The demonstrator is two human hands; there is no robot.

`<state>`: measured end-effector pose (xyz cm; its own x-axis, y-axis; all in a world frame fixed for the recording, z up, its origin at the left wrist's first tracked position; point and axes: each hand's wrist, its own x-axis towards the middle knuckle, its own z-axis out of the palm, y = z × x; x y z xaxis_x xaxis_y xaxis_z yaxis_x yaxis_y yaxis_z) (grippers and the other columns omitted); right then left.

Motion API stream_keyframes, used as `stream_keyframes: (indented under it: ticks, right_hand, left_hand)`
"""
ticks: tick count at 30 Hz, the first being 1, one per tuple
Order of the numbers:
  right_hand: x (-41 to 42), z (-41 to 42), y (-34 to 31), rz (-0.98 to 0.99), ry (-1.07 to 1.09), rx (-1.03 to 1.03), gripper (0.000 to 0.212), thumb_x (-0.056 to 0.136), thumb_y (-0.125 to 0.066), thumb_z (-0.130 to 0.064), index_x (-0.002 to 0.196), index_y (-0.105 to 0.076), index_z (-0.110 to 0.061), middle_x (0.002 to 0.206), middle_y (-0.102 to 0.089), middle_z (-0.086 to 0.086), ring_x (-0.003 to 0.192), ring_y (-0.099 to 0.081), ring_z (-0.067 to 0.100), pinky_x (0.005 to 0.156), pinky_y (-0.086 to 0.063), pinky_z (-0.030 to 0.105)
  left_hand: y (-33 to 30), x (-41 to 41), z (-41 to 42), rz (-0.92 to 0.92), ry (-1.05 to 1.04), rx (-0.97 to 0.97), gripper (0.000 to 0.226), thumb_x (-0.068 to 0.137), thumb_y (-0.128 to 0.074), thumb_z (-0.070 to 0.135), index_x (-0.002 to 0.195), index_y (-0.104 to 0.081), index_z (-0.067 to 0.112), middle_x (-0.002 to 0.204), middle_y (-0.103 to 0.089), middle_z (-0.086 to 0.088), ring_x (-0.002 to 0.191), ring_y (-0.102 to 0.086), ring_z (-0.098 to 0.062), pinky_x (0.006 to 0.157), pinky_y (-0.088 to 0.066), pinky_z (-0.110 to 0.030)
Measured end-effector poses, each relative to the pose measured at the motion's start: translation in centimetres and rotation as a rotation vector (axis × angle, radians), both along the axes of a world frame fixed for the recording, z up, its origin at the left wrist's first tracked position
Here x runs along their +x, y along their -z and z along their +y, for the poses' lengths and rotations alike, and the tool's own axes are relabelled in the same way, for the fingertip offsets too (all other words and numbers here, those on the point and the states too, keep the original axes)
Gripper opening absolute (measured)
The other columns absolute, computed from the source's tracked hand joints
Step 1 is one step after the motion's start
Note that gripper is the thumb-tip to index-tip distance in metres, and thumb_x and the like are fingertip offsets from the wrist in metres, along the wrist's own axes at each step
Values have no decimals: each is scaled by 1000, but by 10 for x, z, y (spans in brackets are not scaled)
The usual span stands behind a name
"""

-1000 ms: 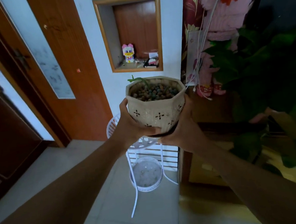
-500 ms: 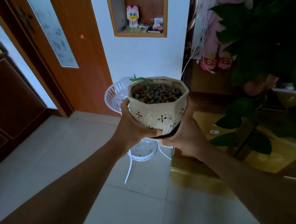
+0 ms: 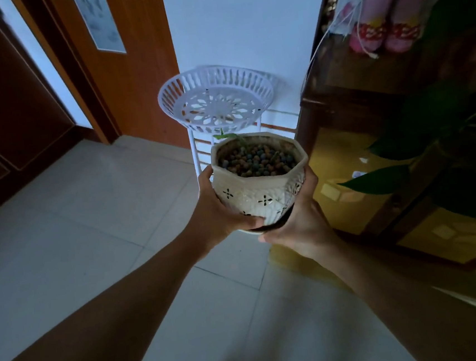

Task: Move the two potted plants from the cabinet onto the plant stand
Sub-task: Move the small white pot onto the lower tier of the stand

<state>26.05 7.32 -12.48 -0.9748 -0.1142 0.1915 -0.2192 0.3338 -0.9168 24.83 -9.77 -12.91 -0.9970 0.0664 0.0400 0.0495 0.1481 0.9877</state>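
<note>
- Compared with half a second earlier, the cream pot (image 3: 260,184) sits lower and nearer in view, no longer overlapping the top tray (image 3: 216,101) of the white plant stand, which is now fully exposed against the wall.
- Left hand (image 3: 219,211) grips the pot's left side, thumb across the front.
- Right hand (image 3: 299,224) cups the right side and base.
- Pot is upright, filled with clay pebbles (image 3: 256,159), held in the air beside the wooden cabinet (image 3: 350,117).

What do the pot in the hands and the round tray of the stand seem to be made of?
The pot looks like glazed ceramic: cream, glossy, with ribbed relief and small dark cross marks. The top tray of the plant stand looks like white moulded plastic, matte, with slotted walls and a pierced flower pattern; painted metal is possible.
</note>
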Motion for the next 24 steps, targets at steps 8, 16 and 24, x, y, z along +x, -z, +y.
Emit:
stream_keyframes:
  ticks: [8,16,24]
  right_hand:
    - [-39,-19,74,-14,13,-82,118,41,-79,-2,134,-7,-16,133,-37,7,123,-43,13,90,-52,27]
    - [-85,-29,129,-33,21,-79,124,45,-80,8,137,-1,-15,133,-38,4,122,-40,-4,81,-47,9]
    - [-156,-25,209,-25,-40,41,132,45,-83,-9,140,8,-18,125,-28,-33,118,-34,-19,94,-48,24]
  left_hand:
    - [70,-43,-19,-63,37,-2,122,32,-88,22,135,-23,24,122,-49,19,106,-52,18,79,-52,-12]
    - [121,-93,-26,-107,87,44,119,30,-87,22,132,-25,21,126,-47,10,117,-50,-1,82,-53,-17]
    - [192,-150,-27,-108,38,60,114,31,-87,16,127,-29,29,129,-46,5,116,-50,-1,76,-53,-13]
